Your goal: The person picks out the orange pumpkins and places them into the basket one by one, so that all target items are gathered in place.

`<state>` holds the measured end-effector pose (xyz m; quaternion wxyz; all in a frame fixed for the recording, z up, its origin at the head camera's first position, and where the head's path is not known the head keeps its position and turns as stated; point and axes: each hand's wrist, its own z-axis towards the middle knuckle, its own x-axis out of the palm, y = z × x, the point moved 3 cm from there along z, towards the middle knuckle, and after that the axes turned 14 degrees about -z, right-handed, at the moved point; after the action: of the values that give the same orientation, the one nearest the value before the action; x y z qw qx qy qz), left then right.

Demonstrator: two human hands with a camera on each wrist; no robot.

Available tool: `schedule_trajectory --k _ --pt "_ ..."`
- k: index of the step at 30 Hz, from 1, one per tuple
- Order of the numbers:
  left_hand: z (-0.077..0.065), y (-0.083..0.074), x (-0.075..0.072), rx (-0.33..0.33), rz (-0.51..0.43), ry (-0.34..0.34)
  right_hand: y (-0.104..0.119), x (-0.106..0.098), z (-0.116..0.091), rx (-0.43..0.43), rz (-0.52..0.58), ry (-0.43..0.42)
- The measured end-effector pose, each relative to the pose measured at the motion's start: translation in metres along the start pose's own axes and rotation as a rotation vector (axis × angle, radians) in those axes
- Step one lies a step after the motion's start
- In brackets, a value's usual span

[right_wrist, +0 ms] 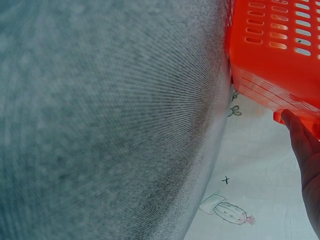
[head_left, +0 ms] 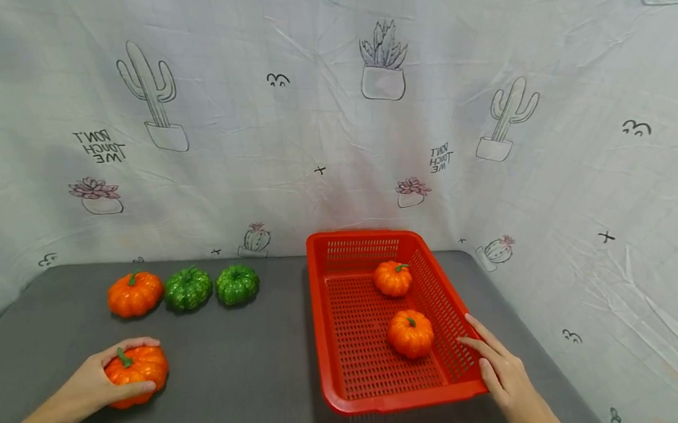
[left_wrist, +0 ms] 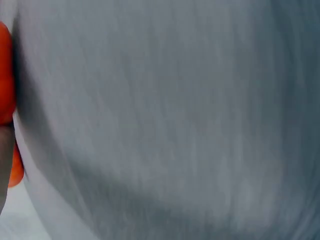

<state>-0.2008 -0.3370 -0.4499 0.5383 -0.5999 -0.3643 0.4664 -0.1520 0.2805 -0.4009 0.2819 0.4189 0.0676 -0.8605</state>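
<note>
An orange toy pumpkin with a green stem sits in the grip of my left hand, its thumb and fingers curved around the sides. In the left wrist view only an edge of orange pumpkin shows. My right hand holds the right rim of a red plastic basket near its front corner, with one fingertip over the inner side. The right wrist view shows a finger of the right hand at the rim from outside. Inside the basket are two orange pumpkins, one toward the back, another nearer the front.
Along the back left of the grey table stand another orange pumpkin, a green pumpkin and a second green pumpkin. A white cloth printed with cacti hangs behind the table and along its right side.
</note>
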Motion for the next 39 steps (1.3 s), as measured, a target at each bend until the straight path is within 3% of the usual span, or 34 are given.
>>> schedule_trajectory --k 2,4,9,16,24,32,39 --pt "-0.001 -0.003 0.003 -0.086 0.003 -0.04 0.0 0.0 0.0 0.003 0.003 0.002" --pt "0.0 -0.009 0.007 -0.127 0.008 -0.078 0.001 0.0 0.0 -0.002 0.009 -0.002" --pt "0.011 -0.034 0.021 -0.093 -0.028 -0.109 0.002 0.0 0.001 -0.018 0.015 -0.025" --pt "0.033 -0.077 0.048 -0.008 -0.127 -0.053 -0.003 0.001 -0.002 0.044 0.006 0.03" --pt "0.061 -0.117 0.082 -0.003 -0.171 0.004 -0.003 0.002 -0.002 0.018 0.002 0.012" --pt "0.099 -0.143 0.12 0.048 -0.238 0.064 0.0 0.002 0.001 -0.048 0.008 -0.057" --pt "0.138 -0.155 0.157 0.1 -0.29 0.105 -0.001 0.003 0.0 -0.021 0.023 -0.05"
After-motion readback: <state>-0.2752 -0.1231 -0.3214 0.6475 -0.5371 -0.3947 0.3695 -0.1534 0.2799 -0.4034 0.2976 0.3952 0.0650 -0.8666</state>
